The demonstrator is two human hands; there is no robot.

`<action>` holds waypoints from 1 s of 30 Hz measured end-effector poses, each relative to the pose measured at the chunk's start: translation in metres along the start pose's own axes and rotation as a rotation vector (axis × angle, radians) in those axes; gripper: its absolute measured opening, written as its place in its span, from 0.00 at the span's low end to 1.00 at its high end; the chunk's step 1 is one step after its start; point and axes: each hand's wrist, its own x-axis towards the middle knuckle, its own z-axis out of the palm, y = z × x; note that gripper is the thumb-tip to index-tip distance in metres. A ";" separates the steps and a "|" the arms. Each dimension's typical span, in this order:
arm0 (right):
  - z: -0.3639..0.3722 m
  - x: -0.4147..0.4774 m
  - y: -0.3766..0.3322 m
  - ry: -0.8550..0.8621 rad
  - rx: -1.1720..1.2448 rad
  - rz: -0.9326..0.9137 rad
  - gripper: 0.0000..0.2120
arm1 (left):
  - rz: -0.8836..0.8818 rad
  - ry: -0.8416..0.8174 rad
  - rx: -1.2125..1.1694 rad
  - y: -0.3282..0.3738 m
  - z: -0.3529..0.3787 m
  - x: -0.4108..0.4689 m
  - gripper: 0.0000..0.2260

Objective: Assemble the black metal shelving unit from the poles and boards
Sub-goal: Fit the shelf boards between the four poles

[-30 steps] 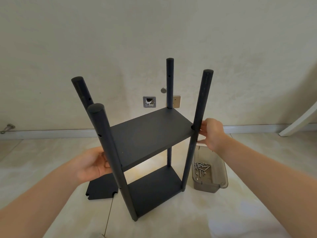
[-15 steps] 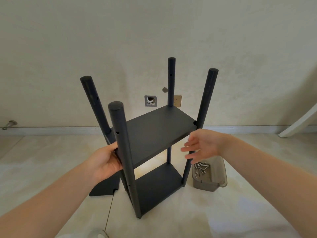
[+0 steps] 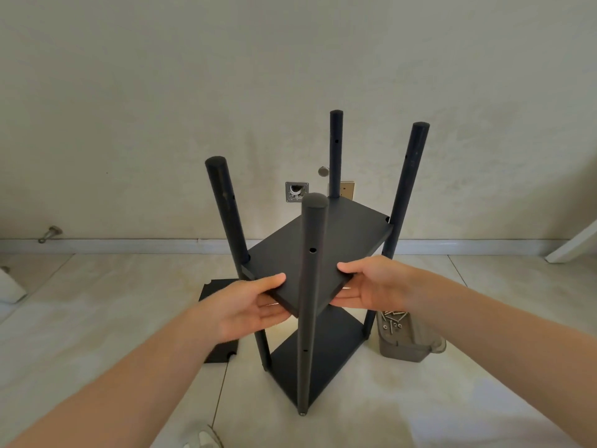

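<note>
A spare board lies flat on the floor left of the unit, partly hidden behind the left forearm. The left arm reaches in from the lower left corner. The left hand grips the near-left edge of the upper board, thumb flat on top and fingers curled beneath.

Four poles stand around both boards, one at each corner. The nearest rises between the two hands and crosses in front of the upper board's near corner. The lower board sits low on the poles, close to the floor and directly below the upper one. The unit stands mid-floor, short of the wall.

The right arm comes in from the lower right. The right hand grips the near-right edge of the upper board the same way, thumb on top and fingers under. Just right of the unit, beside the foot of the right-hand pole, a grey tray on the floor holds loose screws. The right wrist partly covers the tray.
</note>
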 end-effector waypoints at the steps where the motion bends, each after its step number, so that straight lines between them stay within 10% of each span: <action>1: 0.000 -0.001 0.000 0.003 0.014 0.001 0.13 | -0.041 -0.057 0.167 0.009 -0.009 -0.002 0.22; 4: 0.001 -0.003 0.002 0.011 0.042 0.000 0.12 | -0.129 -0.098 0.577 0.035 -0.042 -0.004 0.19; 9: 0.011 -0.007 0.012 0.015 0.007 -0.003 0.13 | 0.149 0.443 0.597 0.044 -0.066 0.012 0.08; 16: 0.028 -0.019 0.025 -0.043 -0.098 0.051 0.14 | 0.290 0.230 0.120 0.051 -0.037 0.025 0.17; 30: -0.010 -0.021 0.002 0.273 -0.260 -0.113 0.10 | 0.150 0.161 0.252 0.027 -0.005 0.028 0.10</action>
